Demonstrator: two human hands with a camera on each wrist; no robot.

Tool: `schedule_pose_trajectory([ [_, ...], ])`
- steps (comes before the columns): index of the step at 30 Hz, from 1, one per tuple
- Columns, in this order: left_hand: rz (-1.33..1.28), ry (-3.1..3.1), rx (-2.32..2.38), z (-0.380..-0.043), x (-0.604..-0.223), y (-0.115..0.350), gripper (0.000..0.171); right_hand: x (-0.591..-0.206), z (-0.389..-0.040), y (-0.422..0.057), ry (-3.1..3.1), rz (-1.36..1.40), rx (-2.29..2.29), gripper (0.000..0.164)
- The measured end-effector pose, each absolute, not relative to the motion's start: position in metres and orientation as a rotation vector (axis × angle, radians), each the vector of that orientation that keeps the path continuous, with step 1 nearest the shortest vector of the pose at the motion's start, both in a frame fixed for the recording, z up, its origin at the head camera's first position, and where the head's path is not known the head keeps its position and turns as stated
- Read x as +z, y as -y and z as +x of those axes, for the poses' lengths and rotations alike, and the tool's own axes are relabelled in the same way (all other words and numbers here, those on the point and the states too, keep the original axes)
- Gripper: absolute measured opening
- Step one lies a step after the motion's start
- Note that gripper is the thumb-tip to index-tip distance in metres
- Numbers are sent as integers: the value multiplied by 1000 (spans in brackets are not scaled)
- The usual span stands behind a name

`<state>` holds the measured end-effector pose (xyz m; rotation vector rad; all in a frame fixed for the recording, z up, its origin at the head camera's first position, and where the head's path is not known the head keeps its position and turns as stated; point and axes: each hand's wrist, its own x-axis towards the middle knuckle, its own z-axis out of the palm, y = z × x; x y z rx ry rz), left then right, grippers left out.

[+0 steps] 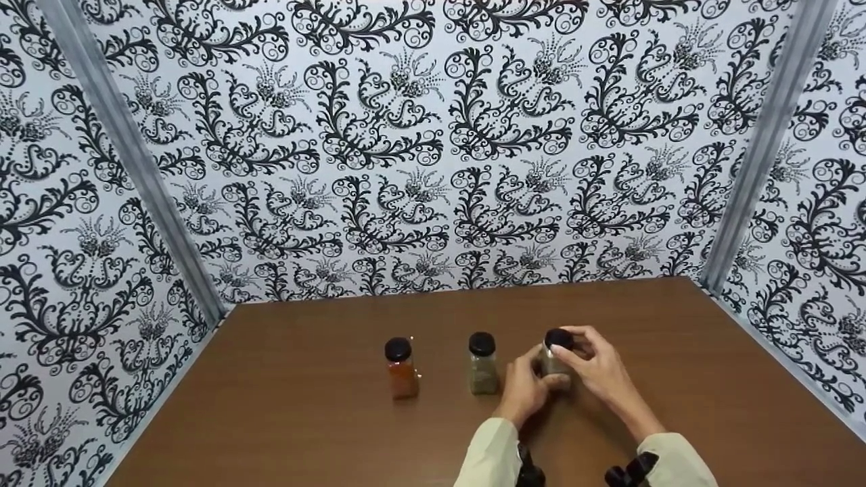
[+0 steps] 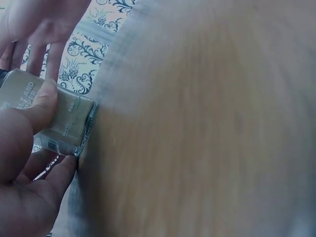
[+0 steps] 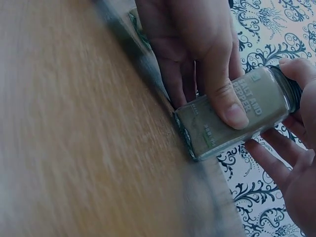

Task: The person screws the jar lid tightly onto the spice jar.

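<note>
A small square glass jar [image 3: 207,131] labelled salt and pepper stands on the table with a greenish-grey powder inside. Its body is gripped by my left hand [image 1: 524,389], the thumb lying across the label in both wrist views. My right hand [image 1: 605,368] holds the black cap [image 1: 559,338] at the top, thumb on the near side and fingers round the back. The cap sits on the jar's neck. Just left of my left hand is a second jar [image 1: 482,372] of green contents, also black-capped.
Farther left stands a jar [image 1: 403,379] of orange-red powder with a black cap. All three jars form a loose row on the brown wooden table [image 1: 304,419]. Black-and-white patterned walls [image 1: 379,203] enclose the table at the back and sides.
</note>
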<state>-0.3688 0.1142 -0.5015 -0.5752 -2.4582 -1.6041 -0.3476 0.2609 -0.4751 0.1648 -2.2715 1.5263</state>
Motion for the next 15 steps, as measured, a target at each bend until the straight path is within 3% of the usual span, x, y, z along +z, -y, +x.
schedule_pose_trajectory([
  [15, -574, 2432, -1609, -364, -498, -115, 48, -477, -345, -256, 2232, 156, 1527, 36],
])
